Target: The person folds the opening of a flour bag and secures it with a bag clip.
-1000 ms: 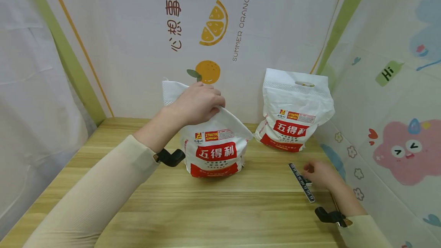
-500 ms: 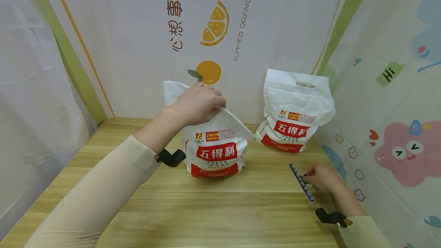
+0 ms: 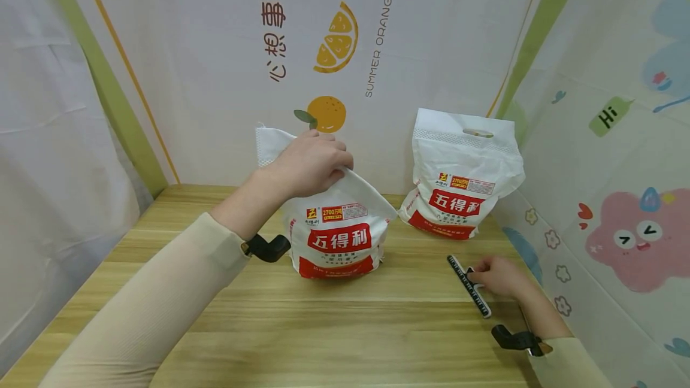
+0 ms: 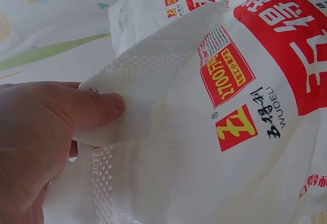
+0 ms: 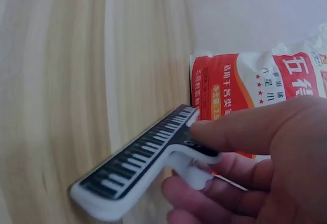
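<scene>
A white and red flour bag [image 3: 339, 238] stands at the middle of the table. My left hand [image 3: 309, 163] grips its top edge, which is folded over; in the left wrist view the thumb [image 4: 104, 106] presses on the white fabric. On the right, my right hand [image 3: 501, 277] pinches the handle of a long bag clip [image 3: 468, 286] with a black and white piano-key print. Seen from the right wrist, the thumb lies on top of the clip's [image 5: 148, 152] handle and curled fingers are beneath it. The fingers behind the left hand's fold are hidden.
A second flour bag [image 3: 458, 178] with a cut-out handle stands upright at the back right, close to the first one. The wooden table [image 3: 323, 340] meets a printed curtain [image 3: 431, 35] behind and another at the right.
My right hand has closed its fingers on the bag clip's handle and shifted the clip slightly left. The left hand keeps its grip on the flour bag.
</scene>
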A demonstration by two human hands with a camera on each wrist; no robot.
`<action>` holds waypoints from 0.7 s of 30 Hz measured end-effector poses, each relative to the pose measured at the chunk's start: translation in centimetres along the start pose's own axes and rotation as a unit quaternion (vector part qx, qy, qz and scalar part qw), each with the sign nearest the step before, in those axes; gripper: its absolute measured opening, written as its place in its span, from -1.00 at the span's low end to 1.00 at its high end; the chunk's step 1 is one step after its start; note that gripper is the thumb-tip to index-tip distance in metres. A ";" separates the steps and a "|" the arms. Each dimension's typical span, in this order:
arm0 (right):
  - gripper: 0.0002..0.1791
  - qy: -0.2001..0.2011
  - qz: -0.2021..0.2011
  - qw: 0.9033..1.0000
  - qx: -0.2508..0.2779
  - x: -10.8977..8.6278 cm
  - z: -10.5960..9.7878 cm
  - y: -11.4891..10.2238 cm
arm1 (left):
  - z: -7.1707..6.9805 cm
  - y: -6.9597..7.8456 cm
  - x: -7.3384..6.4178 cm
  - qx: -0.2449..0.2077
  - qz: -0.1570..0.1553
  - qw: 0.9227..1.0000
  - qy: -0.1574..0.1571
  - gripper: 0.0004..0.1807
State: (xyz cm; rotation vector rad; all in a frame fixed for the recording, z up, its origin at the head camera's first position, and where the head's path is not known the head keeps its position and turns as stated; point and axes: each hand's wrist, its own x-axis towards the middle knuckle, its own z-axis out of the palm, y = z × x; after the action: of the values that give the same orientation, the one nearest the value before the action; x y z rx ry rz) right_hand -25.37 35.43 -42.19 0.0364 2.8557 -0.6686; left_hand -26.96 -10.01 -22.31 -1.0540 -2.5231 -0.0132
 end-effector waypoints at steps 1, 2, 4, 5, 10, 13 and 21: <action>-0.71 0.000 0.001 1.000 0.008 0.0 0.0 -0.1 | 0.0 0.0 0.0 0.000 0.001 1.000 0.001 -0.87; -0.71 0.003 0.001 1.000 0.019 0.0 0.0 -0.2 | 0.0 0.0 0.0 0.000 0.002 1.000 0.001 -0.87; -0.70 0.010 -0.001 0.999 0.045 -0.1 -0.1 -0.5 | 0.1 0.0 0.0 0.000 0.003 1.000 0.003 -0.87; -0.69 0.014 -0.007 0.998 0.058 -0.1 -0.2 -0.6 | 0.1 0.0 0.0 0.000 0.003 1.000 0.004 -0.87; -0.60 0.045 -0.030 0.993 0.100 -0.3 -0.7 -1.6 | 0.1 -0.1 0.0 -0.002 0.004 1.000 0.007 -0.87; -0.49 0.066 -0.037 0.990 0.121 -0.5 -0.9 -2.2 | 0.1 -0.1 0.0 -0.004 0.004 1.000 0.006 -0.87; -0.41 0.100 -0.049 0.980 0.165 -1.1 -1.1 -3.9 | 0.0 -0.1 0.0 -0.004 0.002 1.000 0.005 -0.88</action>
State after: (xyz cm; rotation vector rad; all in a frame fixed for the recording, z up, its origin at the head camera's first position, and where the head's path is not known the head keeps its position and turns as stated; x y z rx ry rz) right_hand -24.81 32.47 -39.34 0.0145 2.9133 -1.2186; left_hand -27.03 -10.12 -22.34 -1.0597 -2.5136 -0.0277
